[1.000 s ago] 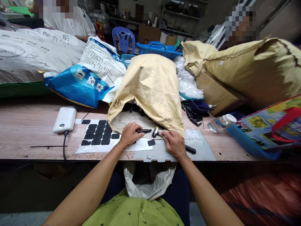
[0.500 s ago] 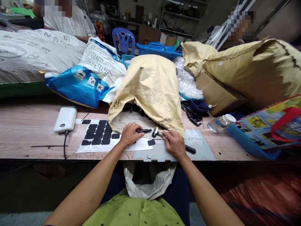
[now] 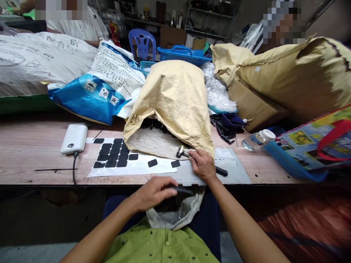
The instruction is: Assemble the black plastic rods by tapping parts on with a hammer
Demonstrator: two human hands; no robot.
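Observation:
A small hammer [image 3: 184, 152] with a metal shaft and black handle is held in my right hand [image 3: 203, 166], above a grey board [image 3: 233, 166] at the table's front edge. Below that edge, my left hand [image 3: 155, 193] pinches a black rod-shaped piece [image 3: 183, 190], slightly blurred, over an open white sack [image 3: 175, 219] on my lap. A beige sack [image 3: 175, 91] lies behind the hammer, its mouth towards me with dark pieces inside. Black rounded squares [image 3: 112, 153] sit on a white sheet [image 3: 137, 170] to the left.
On the table's left are a white power bank [image 3: 74, 138] with a cable and a blue-white bag [image 3: 90, 95]. To the right stand a purple tray [image 3: 233, 121] among black pieces, a clear bottle [image 3: 259, 140] and a colourful bag [image 3: 312, 142]. Two people are beyond the table.
My left hand has moved from the sack's mouth down towards my lap, carrying the black piece. My right hand stays on the hammer. The view has shifted slightly.

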